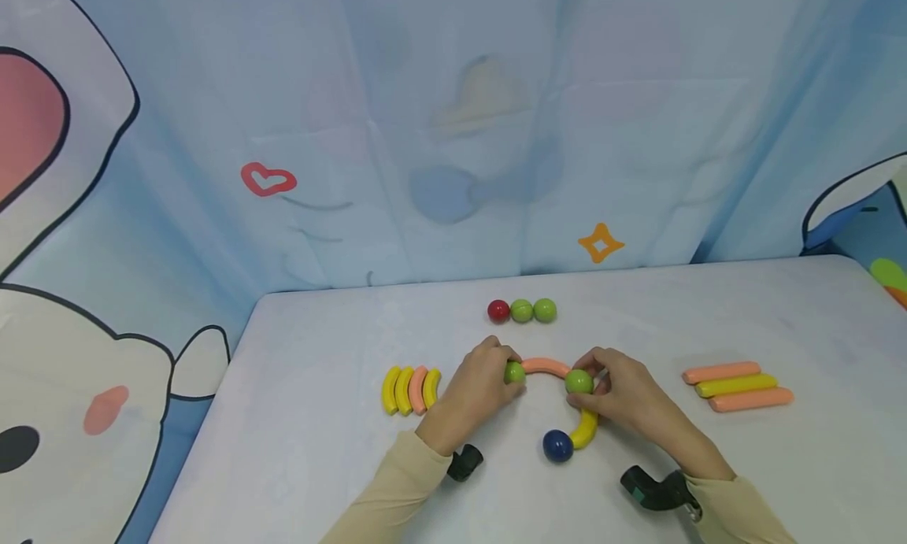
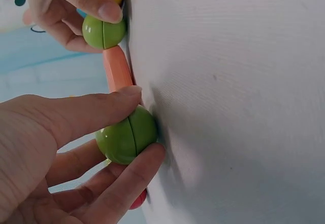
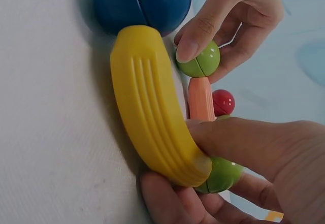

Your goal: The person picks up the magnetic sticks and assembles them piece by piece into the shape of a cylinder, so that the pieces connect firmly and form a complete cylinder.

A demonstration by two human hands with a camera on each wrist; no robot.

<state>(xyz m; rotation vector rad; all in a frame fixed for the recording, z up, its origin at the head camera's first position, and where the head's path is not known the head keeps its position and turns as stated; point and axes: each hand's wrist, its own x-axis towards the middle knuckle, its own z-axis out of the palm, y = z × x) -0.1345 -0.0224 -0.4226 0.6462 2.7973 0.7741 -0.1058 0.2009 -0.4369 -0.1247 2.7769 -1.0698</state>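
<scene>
My left hand (image 1: pixel 478 383) pinches a green ball (image 2: pixel 127 135) between thumb and fingers. That ball meets the left end of a curved orange rod (image 1: pixel 546 366). At the rod's right end, my right hand (image 1: pixel 631 390) grips a second green ball (image 1: pixel 579 381). From this ball a curved yellow rod (image 3: pixel 150 102) runs down to a dark blue ball (image 1: pixel 557 445). In the right wrist view, the right thumb lies against the yellow rod's end near the ball. The pieces form an arc lying on the table. Whether the left ball is firmly joined cannot be told.
Several short curved rods (image 1: pixel 404 390), yellow and orange, lie left of the left hand. A red ball (image 1: pixel 499 311) and two green balls (image 1: pixel 534 310) sit in a row behind. Three straight rods (image 1: pixel 737 386) lie at the right of the white table (image 1: pixel 319 481).
</scene>
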